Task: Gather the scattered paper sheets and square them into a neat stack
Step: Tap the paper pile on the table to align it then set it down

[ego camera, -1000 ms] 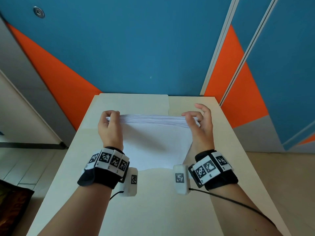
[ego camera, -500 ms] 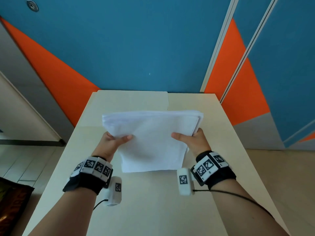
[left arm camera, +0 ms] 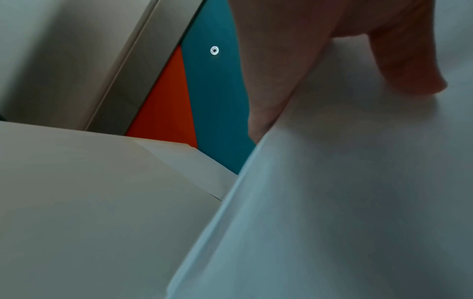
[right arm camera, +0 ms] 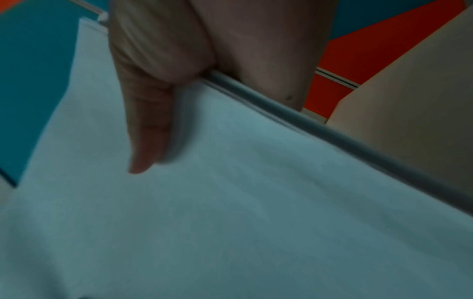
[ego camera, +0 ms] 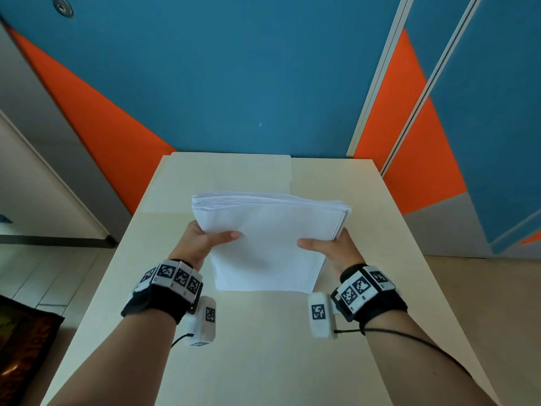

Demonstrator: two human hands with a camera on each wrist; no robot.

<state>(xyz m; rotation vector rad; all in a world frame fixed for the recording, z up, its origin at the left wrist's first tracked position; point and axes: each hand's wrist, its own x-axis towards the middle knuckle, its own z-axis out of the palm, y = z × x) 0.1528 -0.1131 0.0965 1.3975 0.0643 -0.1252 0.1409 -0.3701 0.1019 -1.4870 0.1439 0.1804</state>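
Note:
A thick stack of white paper sheets [ego camera: 269,238] is held tilted above the cream table [ego camera: 263,347], its near edge low by the tabletop and its far edge raised. My left hand [ego camera: 205,241] grips the stack's left side, thumb on top and fingers hidden beneath. My right hand [ego camera: 328,247] grips the right side the same way. The left wrist view shows the thumb [left arm camera: 404,60] pressing on the paper [left arm camera: 345,202]. In the right wrist view the thumb [right arm camera: 145,129] lies on the top sheet [right arm camera: 230,222], and the stack's edge shows as fine layers.
A cream folder or mat [ego camera: 231,174] lies flat at the table's far left, behind the stack. Blue and orange wall panels [ego camera: 234,83] rise right behind the table. Floor drops away past both side edges, with a dark rug [ego camera: 23,347] at lower left.
A second ago both hands held the stack by its top edge, standing on the table. They now hold its sides with thumbs on top, and the stack leans flatter.

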